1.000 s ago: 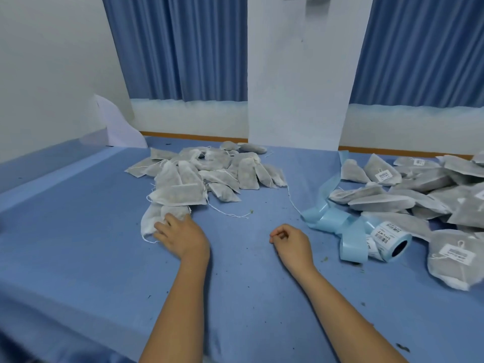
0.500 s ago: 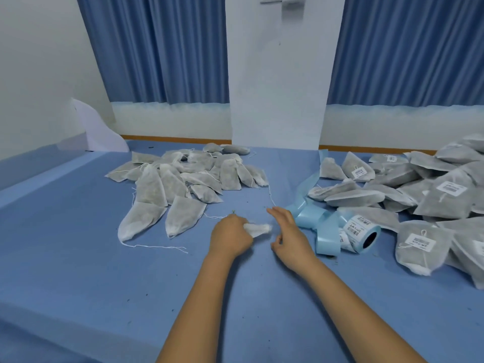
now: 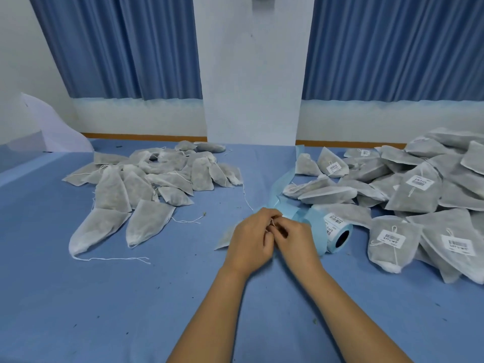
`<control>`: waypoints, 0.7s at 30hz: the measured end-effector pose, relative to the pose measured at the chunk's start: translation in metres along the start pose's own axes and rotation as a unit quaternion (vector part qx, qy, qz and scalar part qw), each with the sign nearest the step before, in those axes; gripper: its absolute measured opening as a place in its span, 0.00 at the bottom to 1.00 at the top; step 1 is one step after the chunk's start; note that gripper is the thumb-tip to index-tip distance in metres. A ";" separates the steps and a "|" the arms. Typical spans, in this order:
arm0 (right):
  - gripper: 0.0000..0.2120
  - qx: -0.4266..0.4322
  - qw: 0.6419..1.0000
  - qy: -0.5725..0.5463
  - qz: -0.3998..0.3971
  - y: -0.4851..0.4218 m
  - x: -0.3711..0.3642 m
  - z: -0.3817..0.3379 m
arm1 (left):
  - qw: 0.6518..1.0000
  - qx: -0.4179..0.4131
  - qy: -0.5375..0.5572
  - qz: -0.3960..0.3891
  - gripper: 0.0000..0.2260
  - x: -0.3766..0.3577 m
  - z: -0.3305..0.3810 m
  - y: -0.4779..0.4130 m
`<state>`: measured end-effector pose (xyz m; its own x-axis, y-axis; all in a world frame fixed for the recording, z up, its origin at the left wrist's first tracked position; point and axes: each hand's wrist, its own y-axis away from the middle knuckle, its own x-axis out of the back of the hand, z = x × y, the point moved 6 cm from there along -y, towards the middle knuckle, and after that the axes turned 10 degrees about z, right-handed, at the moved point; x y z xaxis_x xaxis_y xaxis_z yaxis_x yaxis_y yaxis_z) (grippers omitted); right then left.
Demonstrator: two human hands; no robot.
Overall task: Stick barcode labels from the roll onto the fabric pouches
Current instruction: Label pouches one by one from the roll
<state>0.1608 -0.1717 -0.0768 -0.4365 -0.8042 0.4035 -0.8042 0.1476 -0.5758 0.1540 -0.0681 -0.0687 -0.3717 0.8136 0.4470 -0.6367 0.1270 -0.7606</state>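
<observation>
The left hand (image 3: 250, 243) and right hand (image 3: 297, 241) are bare, like both unsleeved forearms (image 3: 217, 310).

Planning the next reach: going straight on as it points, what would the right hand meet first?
Likely the left hand: the right hand points up-left into it, the two touching over the pouch. The label roll lies off that line.

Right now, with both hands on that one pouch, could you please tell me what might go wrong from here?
1. The left hand holds the pouch while the right hand pinches its string; a label pressed over the loose string may stick badly.
2. The label roll lies on its side beside the right hand; a nudge could roll it, and its trailing backing strip might snag the labelled pile.
</observation>
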 end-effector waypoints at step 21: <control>0.04 0.170 0.978 0.065 0.100 -0.012 0.050 -0.011 | 0.919 0.209 0.333 0.020 0.07 0.022 -0.012 -0.004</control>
<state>0.1440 -0.2071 -0.0415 -0.6370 -0.6955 0.3323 -0.5256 0.0765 -0.8473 0.1564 -0.0439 -0.0617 0.0073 0.9975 -0.0704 -0.8877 -0.0260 -0.4598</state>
